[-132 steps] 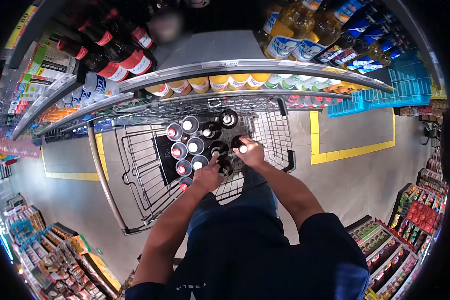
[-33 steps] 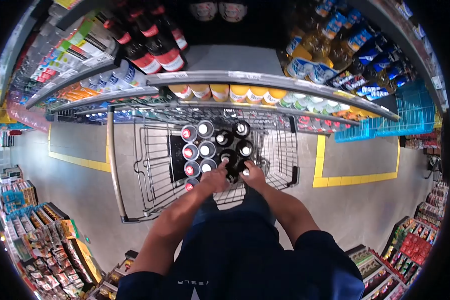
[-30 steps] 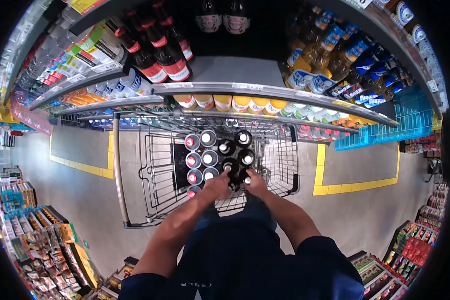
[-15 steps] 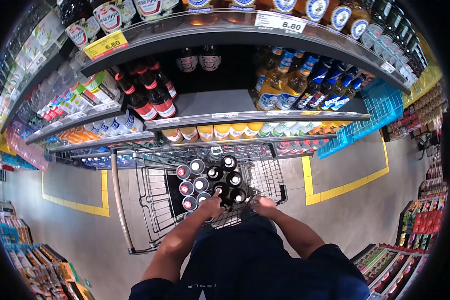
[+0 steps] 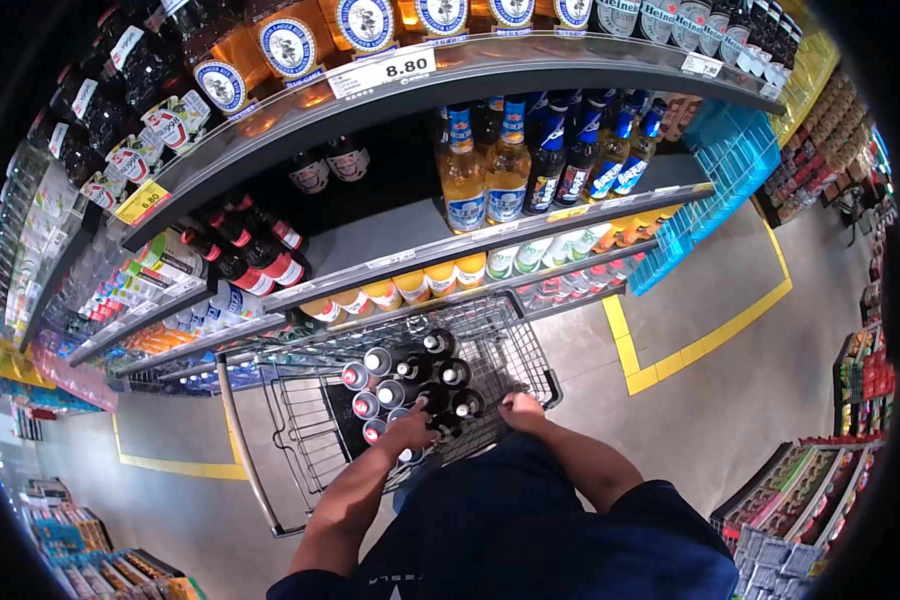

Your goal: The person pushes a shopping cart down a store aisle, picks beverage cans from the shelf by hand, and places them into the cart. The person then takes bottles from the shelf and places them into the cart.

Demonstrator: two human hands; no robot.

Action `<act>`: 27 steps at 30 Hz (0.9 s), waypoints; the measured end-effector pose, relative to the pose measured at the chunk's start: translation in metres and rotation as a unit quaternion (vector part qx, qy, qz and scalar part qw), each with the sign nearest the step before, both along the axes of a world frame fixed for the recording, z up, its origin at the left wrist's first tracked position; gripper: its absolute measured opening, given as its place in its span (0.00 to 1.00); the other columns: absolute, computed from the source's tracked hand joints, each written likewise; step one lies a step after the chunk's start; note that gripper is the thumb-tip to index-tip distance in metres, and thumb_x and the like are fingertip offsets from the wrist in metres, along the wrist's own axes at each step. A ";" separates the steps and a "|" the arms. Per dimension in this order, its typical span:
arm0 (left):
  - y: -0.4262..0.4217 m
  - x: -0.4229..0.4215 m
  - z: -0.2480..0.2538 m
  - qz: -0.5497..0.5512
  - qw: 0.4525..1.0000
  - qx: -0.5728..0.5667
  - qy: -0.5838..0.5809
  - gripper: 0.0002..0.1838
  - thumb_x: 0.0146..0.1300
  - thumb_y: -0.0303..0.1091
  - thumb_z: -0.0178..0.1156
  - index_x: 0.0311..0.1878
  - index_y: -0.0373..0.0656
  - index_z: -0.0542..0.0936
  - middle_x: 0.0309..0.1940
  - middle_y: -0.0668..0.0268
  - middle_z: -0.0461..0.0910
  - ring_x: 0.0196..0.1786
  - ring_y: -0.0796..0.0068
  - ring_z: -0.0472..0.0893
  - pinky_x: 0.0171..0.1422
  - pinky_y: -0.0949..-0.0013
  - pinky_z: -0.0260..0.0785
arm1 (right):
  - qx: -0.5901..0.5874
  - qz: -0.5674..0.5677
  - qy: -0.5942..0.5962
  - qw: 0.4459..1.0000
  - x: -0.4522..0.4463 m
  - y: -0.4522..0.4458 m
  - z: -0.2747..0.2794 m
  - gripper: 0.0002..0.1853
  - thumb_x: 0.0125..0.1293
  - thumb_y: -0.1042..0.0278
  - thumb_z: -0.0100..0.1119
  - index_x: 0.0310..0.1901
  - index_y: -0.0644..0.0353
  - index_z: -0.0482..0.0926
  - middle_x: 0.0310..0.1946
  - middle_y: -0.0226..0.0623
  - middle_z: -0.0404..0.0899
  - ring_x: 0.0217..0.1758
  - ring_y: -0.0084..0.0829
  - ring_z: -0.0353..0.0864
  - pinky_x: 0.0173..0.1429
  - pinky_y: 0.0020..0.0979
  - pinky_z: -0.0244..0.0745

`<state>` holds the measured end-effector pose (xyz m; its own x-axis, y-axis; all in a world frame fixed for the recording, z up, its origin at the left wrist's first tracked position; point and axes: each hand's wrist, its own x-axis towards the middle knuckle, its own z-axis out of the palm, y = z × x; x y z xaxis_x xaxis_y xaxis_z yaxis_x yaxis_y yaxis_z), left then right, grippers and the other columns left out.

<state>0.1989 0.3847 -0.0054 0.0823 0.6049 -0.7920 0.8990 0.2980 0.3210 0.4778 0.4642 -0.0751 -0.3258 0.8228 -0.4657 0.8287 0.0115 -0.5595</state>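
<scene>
A wire shopping cart (image 5: 313, 424) stands across my front, holding several upright dark bottles (image 5: 455, 373) and several silver-topped cans or bottles (image 5: 378, 361) beside them. Over the near side of the cart, my left hand (image 5: 407, 430) reaches in with its fingers at the top of a dark bottle (image 5: 433, 396). They look closed around its neck, though the lower fingers are partly hidden. To the right, my right hand (image 5: 524, 410) is curled closed at the near rim of the cart, away from the bottles.
Beyond the cart rise drink shelves (image 5: 370, 240) with amber beer bottles (image 5: 506, 165), dark red-labelled bottles (image 5: 255, 262) and yellow drinks (image 5: 440, 278). A blue wire rack (image 5: 705, 195) hangs at the shelf end. Yellow floor tape (image 5: 710, 352) lies to the right; snack displays (image 5: 780, 505) stand behind it.
My view has turned and tilted, so the shelves sit differently in frame. My left hand stays at the dark bottle and my right hand at the cart's near rim.
</scene>
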 end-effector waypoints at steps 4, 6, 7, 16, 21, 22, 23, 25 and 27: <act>-0.006 0.004 -0.020 0.050 0.999 -0.003 0.000 0.34 0.59 0.57 0.63 0.64 0.49 0.76 0.81 0.60 0.44 0.68 0.49 0.72 0.69 0.48 0.67 | 0.008 0.052 0.106 0.993 0.015 0.008 -0.013 0.13 0.58 0.58 0.67 0.37 0.59 0.86 0.31 0.44 0.86 0.37 0.43 0.87 0.44 0.38 0.81; -0.006 0.011 -0.018 0.042 0.999 0.010 0.013 0.33 0.59 0.56 0.62 0.64 0.48 0.76 0.80 0.57 0.45 0.66 0.49 0.74 0.68 0.49 0.69 | 0.037 0.079 0.161 0.983 0.017 0.010 -0.019 0.10 0.56 0.61 0.67 0.33 0.59 0.85 0.30 0.46 0.85 0.35 0.45 0.86 0.43 0.39 0.82; -0.006 0.017 -0.013 0.043 0.999 0.019 0.025 0.32 0.59 0.55 0.61 0.63 0.48 0.77 0.79 0.56 0.48 0.64 0.50 0.76 0.67 0.50 0.70 | 0.067 0.080 0.202 0.974 0.019 0.009 -0.021 0.08 0.55 0.63 0.66 0.29 0.59 0.85 0.30 0.47 0.84 0.34 0.47 0.85 0.42 0.41 0.82; -0.033 0.072 -0.020 0.160 0.980 0.117 -0.022 0.33 0.60 0.57 0.61 0.63 0.46 0.75 0.70 0.51 0.66 0.65 0.50 0.75 0.69 0.54 0.67 | -0.029 0.172 0.153 0.973 0.026 0.020 -0.024 0.14 0.58 0.59 0.65 0.37 0.62 0.86 0.32 0.47 0.85 0.37 0.45 0.86 0.44 0.39 0.80; -0.077 0.051 -0.072 0.137 0.979 0.096 -0.117 0.33 0.63 0.61 0.59 0.63 0.46 0.76 0.61 0.49 0.76 0.63 0.49 0.76 0.67 0.53 0.68 | 0.041 0.153 0.105 0.982 0.020 0.015 -0.036 0.14 0.58 0.55 0.64 0.37 0.56 0.87 0.33 0.44 0.86 0.39 0.45 0.86 0.47 0.40 0.81; -0.082 0.043 -0.077 0.140 0.982 0.067 -0.104 0.36 0.62 0.66 0.59 0.62 0.46 0.76 0.58 0.48 0.78 0.62 0.49 0.77 0.66 0.53 0.68 | 0.039 0.132 0.087 0.987 0.018 0.014 -0.036 0.14 0.57 0.55 0.64 0.37 0.55 0.87 0.33 0.44 0.86 0.40 0.45 0.86 0.48 0.41 0.81; -0.086 0.031 -0.084 0.143 0.984 0.057 -0.091 0.35 0.62 0.64 0.59 0.61 0.45 0.78 0.55 0.49 0.80 0.59 0.49 0.79 0.63 0.53 0.70 | 0.035 0.109 0.069 0.991 0.017 0.011 -0.037 0.13 0.57 0.55 0.63 0.36 0.54 0.87 0.34 0.43 0.86 0.40 0.45 0.86 0.48 0.41 0.81; -0.102 0.015 -0.078 0.150 0.986 0.025 -0.071 0.31 0.62 0.60 0.59 0.58 0.45 0.80 0.48 0.50 0.83 0.52 0.50 0.82 0.58 0.53 0.72 | 0.023 0.085 0.017 0.996 0.015 0.005 -0.032 0.13 0.57 0.55 0.62 0.36 0.53 0.87 0.34 0.43 0.86 0.41 0.45 0.86 0.48 0.42 0.81; -0.114 -0.009 -0.068 0.146 0.985 0.023 -0.087 0.34 0.60 0.63 0.59 0.59 0.45 0.79 0.50 0.49 0.82 0.54 0.51 0.82 0.58 0.54 0.72 | 0.007 0.073 -0.048 0.996 0.005 0.002 -0.015 0.13 0.57 0.55 0.60 0.35 0.53 0.87 0.34 0.42 0.86 0.41 0.45 0.86 0.48 0.44 0.81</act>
<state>0.1902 0.2711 -0.0732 0.0327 0.6572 -0.7530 0.7074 0.5170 0.4819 0.4831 0.4657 -0.0903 -0.3968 0.7765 -0.4895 0.8671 0.1422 -0.4774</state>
